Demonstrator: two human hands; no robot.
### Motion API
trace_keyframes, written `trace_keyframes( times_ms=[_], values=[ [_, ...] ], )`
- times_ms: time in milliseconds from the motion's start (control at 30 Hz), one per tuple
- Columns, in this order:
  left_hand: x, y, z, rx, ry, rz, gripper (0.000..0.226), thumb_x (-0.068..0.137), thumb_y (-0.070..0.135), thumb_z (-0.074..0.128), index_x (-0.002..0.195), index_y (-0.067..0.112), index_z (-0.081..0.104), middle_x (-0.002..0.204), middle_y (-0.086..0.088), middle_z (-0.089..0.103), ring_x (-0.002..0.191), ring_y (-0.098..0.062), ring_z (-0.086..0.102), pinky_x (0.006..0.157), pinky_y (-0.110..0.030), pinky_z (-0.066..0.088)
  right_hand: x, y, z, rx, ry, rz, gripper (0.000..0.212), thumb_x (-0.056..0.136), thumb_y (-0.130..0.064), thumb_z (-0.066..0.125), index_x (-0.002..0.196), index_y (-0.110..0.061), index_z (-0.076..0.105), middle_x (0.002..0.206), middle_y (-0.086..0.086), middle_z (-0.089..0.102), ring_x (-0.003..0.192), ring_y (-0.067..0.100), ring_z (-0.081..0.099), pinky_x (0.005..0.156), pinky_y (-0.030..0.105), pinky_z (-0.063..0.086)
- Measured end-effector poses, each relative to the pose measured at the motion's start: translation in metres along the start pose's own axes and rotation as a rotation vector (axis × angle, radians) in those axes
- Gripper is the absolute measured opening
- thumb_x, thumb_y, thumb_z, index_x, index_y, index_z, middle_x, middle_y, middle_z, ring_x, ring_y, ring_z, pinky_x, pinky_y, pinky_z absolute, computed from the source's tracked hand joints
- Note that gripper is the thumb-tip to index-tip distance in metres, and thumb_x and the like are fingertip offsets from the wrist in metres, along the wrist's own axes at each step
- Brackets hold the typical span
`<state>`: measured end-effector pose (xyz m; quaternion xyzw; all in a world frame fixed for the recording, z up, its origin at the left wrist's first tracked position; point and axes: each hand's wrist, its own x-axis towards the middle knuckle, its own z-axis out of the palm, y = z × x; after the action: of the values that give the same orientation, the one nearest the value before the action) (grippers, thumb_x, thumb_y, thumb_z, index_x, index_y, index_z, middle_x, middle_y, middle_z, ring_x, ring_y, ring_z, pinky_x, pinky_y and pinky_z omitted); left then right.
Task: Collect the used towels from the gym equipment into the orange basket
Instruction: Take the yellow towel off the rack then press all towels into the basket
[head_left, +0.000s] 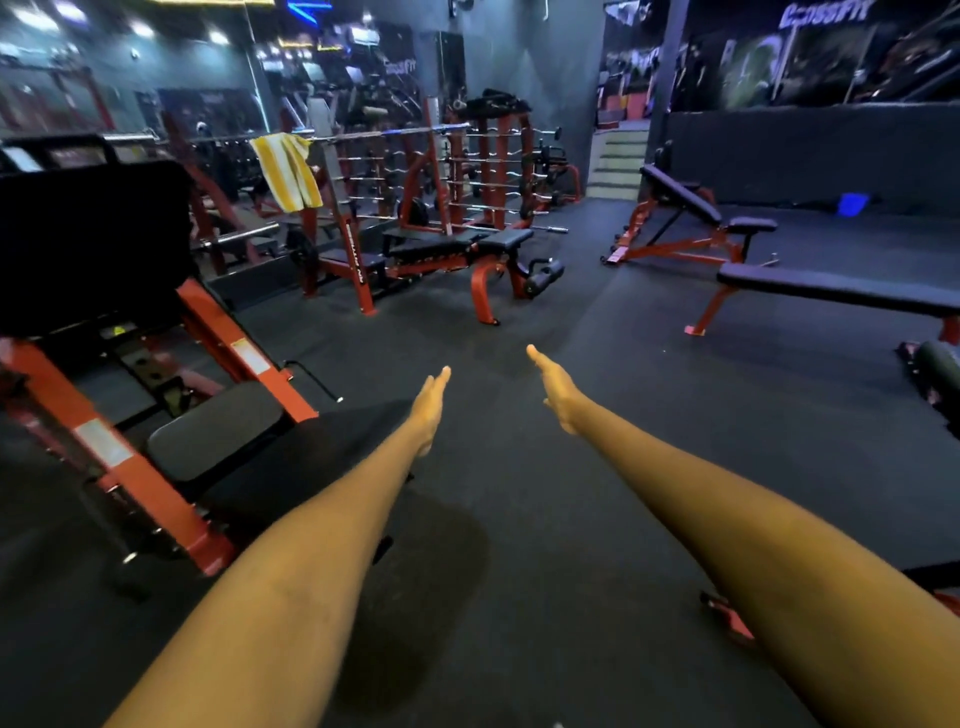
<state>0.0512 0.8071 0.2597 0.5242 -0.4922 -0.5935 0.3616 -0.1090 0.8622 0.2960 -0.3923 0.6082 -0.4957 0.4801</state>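
A yellow-and-white striped towel (287, 171) hangs over a barbell (363, 136) on a rack at the upper left, well beyond my reach. My left hand (430, 408) and my right hand (557, 387) are stretched out in front of me over the dark floor, fingers straight, holding nothing. A blue object (853, 202) lies on the floor at the far right; I cannot tell what it is. No orange basket is in view.
A red-framed machine with black pads (156, 364) stands close on my left. Red benches (467, 249) sit ahead under the rack. An incline bench (685, 208) and a flat bench (841, 288) stand at the right. Steps (621, 161) rise at the back.
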Motion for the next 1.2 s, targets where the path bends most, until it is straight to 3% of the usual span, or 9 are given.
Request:
trace_keyframes(
  times_ms=[167,267,367,467,567,633,867,1200],
  values=[
    [0.23,-0.02,0.009,-0.06,0.018,-0.074,0.123,0.041,0.093,0.053,0.146,0.034,0.03,0.154,0.003,0.033,0.138,-0.022,0.037,0.115,-0.046,0.028,0.144,-0.032,-0.04,-0.022,-0.015,-0.022,0.062,0.1,-0.044,0.031,0.151,-0.011,0.016,0.16,0.007,0.012,0.148,0.022,0.012,0.119,0.043,0.013],
    [0.251,0.038,0.031,-0.05,0.037,-0.068,0.117,0.048,0.088,0.045,0.148,0.03,0.025,0.155,0.001,0.028,0.14,-0.024,0.032,0.117,-0.048,0.025,0.231,-0.057,-0.051,-0.013,-0.038,-0.024,0.061,0.1,-0.043,0.032,0.151,-0.012,0.018,0.159,0.007,0.014,0.147,0.022,0.013,0.118,0.04,0.013],
    [0.298,0.068,0.042,-0.038,0.084,-0.051,0.096,0.072,0.08,0.041,0.15,0.027,0.021,0.156,0.0,0.024,0.143,-0.026,0.027,0.118,-0.048,0.022,0.303,-0.073,-0.05,-0.015,-0.089,-0.018,0.06,0.1,-0.043,0.033,0.15,-0.013,0.02,0.159,0.006,0.015,0.147,0.022,0.014,0.119,0.04,0.013],
    [0.377,0.069,0.039,-0.02,0.154,-0.086,0.12,0.047,0.092,0.046,0.148,0.03,0.027,0.155,0.0,0.029,0.14,-0.025,0.033,0.116,-0.048,0.026,0.37,-0.076,-0.042,-0.015,-0.157,0.011,0.06,0.1,-0.043,0.033,0.151,-0.013,0.021,0.159,0.004,0.015,0.148,0.022,0.012,0.119,0.041,0.012],
    [0.421,0.094,0.042,-0.02,0.199,-0.049,0.082,0.086,0.068,0.037,0.151,0.022,0.02,0.158,0.0,0.02,0.145,-0.023,0.023,0.119,-0.043,0.019,0.449,-0.077,-0.031,-0.007,-0.215,0.031,0.063,0.099,-0.045,0.034,0.151,-0.014,0.019,0.16,0.003,0.014,0.148,0.021,0.011,0.119,0.042,0.012],
    [0.465,0.102,0.038,0.01,0.228,-0.031,0.071,0.095,0.057,0.032,0.152,0.018,0.014,0.159,-0.001,0.013,0.147,-0.022,0.016,0.12,-0.041,0.014,0.5,-0.079,-0.024,0.004,-0.241,0.03,0.064,0.098,-0.045,0.035,0.151,-0.013,0.019,0.16,0.002,0.014,0.148,0.02,0.012,0.119,0.041,0.013],
    [0.664,0.17,0.017,-0.001,0.28,-0.002,0.069,0.096,0.055,0.032,0.152,0.023,0.01,0.16,-0.001,0.009,0.147,-0.023,0.012,0.119,-0.043,0.012,0.697,-0.128,-0.004,-0.032,-0.341,-0.001,0.06,0.097,-0.044,0.041,0.149,-0.018,0.026,0.159,0.002,0.018,0.146,0.023,0.02,0.116,0.049,0.019],
    [0.897,0.233,-0.03,-0.029,0.34,0.015,0.071,0.095,0.058,0.031,0.152,0.023,0.007,0.161,-0.001,0.002,0.148,-0.021,0.005,0.121,-0.047,0.01,0.938,-0.187,0.054,-0.041,-0.406,-0.007,0.059,0.099,-0.043,0.034,0.15,-0.015,0.022,0.16,0.002,0.014,0.148,0.018,0.011,0.119,0.039,0.011]
  ],
)
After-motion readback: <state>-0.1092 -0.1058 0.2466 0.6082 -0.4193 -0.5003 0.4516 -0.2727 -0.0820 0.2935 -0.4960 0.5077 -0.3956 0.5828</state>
